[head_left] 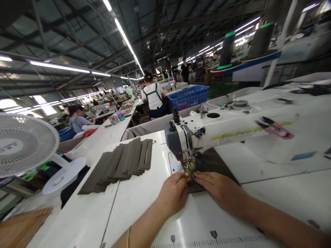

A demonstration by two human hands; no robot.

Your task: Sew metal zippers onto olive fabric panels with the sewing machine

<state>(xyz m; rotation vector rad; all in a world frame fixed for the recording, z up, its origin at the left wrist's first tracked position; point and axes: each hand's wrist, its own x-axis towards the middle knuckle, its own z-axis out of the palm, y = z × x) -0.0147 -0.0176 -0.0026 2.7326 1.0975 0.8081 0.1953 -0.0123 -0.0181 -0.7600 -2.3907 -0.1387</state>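
Observation:
A dark grey-olive panel (219, 163) lies flat on the sewing machine's bed, partly under the machine head (181, 134). A narrow strip with brassy lines, which looks like a zipper (190, 172), runs toward me from the presser foot. My left hand (175, 191) is closed at the left of this strip, its fingertips pinched at the edge near the needle. Flat on the panel just right of the strip lies my right hand (219, 188), fingers stretched out together. The fingertips of both hands are close to the presser foot, and the needle point is hard to make out.
Left of the machine, a fanned stack of similar panels (116, 163) lies on the white table (137, 203); the nearest to the machine has a slot. A white fan (64, 172) stands far left. Pink-handled thread snips (279, 130) rest on the machine arm. A blue basket (190, 96) and co-workers are beyond.

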